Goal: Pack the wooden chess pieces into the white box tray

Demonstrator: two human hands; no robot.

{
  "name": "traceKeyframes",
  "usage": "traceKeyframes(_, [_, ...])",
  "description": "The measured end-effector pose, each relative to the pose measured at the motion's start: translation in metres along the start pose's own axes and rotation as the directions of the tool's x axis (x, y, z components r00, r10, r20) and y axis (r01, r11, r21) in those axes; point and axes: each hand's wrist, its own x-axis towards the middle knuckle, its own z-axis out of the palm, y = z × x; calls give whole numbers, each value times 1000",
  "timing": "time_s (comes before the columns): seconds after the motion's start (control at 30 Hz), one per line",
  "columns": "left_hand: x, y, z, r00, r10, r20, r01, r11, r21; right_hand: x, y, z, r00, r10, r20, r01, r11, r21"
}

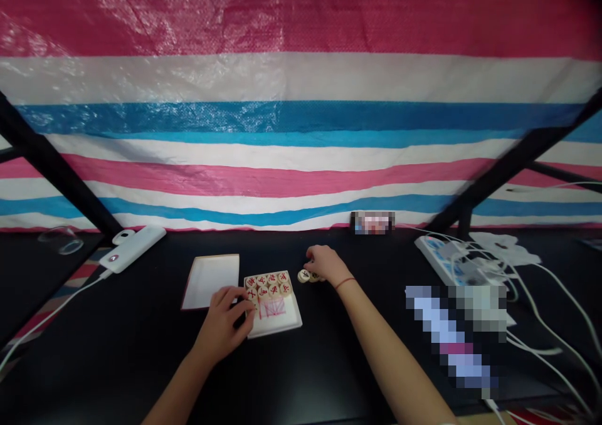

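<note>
A white power bank (132, 248) is lying at the far left of the black table (329, 362); a white lid (210, 281) is sitting just beside the open box (277, 315); the left hand (226, 325) is resting on the box's near-left edge, fingers curled narrow over a wooden game piece (254, 299); the right hand (325, 264) is closing over loose pieces (305, 276) on the table just right of the box; a power strip (446, 259) with white cables is lying far right.

Single view, head-worn camera. Looks forward and down from above the near edge of a black table (329, 362), both forearms entering from the bottom edge. Faces a striped tarp (301, 130) hung behind the table's far edge. Wide, close coverage; edges bend outward. No second view.
</note>
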Motion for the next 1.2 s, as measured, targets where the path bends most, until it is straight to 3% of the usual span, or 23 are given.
traceKeyframes(0.27, [0,0,0,999,0,-47,-2,999,-36,-2,2,-5,997,-37,-74,40,998,49])
traceKeyframes(0.37, [-1,-2,3,997,11,-80,-13,999,-32,-8,0,-8,992,-47,-117,75,966,248])
traceKeyframes(0.43, [-3,-4,6,994,14,-112,-16,1000,-20,-17,-10,-5,993,-47,-111,102,821,562])
traceKeyframes(0.5, [-5,-6,12,991,16,-134,-17,1000,-4,-30,-26,1,995,-75,-70,100,555,826])
traceKeyframes(0.57, [-8,-8,17,990,16,-142,-15,1000,11,-44,-46,11,983,-185,-17,89,386,918])
traceKeyframes(0.63, [-10,-11,20,990,11,-144,-9,1000,16,-56,-65,22,967,-254,-14,99,326,940])
traceKeyframes(0.77, [-12,-12,20,990,-20,-141,17,1000,-20,-67,-86,35,949,-305,-75,173,307,936])
traceKeyframes(0.97, [-6,-5,16,991,-50,-123,38,995,-95,-66,-85,45,959,-267,-89,176,321,931])
traceKeyframes(1.2, [0,4,13,978,-113,-174,80,979,-189,-68,-82,48,958,-278,-65,128,213,969])
